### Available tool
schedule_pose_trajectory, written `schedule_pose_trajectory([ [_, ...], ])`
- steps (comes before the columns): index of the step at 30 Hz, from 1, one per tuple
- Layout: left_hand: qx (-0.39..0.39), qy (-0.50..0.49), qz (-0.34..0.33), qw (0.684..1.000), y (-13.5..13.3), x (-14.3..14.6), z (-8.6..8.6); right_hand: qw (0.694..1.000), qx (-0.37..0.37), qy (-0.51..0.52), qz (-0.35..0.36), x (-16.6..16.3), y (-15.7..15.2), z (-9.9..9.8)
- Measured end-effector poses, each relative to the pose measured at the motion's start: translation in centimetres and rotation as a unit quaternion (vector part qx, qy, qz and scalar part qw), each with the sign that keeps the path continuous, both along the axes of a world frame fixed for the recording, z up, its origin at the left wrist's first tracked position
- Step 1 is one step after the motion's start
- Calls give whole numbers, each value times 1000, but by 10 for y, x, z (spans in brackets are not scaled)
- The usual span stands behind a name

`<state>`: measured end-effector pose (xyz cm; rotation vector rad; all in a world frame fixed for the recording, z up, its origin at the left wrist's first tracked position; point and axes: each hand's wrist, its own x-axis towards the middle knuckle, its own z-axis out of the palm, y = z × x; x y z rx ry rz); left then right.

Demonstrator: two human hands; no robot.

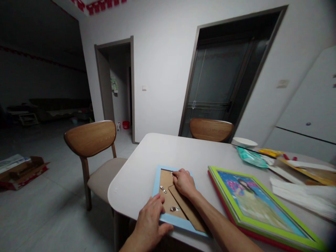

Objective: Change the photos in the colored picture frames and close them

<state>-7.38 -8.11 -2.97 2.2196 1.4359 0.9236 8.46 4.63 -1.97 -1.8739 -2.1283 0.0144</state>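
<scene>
A light blue picture frame lies face down on the white table, its brown backing board and folded stand leg facing up. Small metal hangers sit on the board, one near the left side and another near the close edge. My left hand grips the frame's near left corner, thumb along the near edge and fingers bent over the left side. At the far edge, the fingers of my right hand are closed at a small metal clip, which they partly cover.
To the right, a green picture frame with a picture of a person in a pale dress rests on a red one. Beyond lie a teal packet, a white bowl and white wrapping. Wooden chairs stand around the table.
</scene>
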Motion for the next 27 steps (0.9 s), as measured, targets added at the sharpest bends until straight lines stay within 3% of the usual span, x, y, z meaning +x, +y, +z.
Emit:
schedule_pose_trajectory([
  [6,-4,-10,-2,1000,1,-1,0,1000,-6,3,8,-2,-10,9],
  [10,-12,-12,-7,1000,1,-2,1,998,9,20,51,6,-35,17],
  [15,-12,-18,-4,1000,-1,-1,0,993,-45,49,96,15,-69,19],
  [19,-29,-43,8,999,-2,-3,2,990,-46,92,93,15,-71,24],
  [24,-59,-179,1,982,7,-2,22,987,-31,126,92,13,-68,47],
  [27,-93,-318,-7,944,18,0,33,983,-2,148,105,3,-75,62],
])
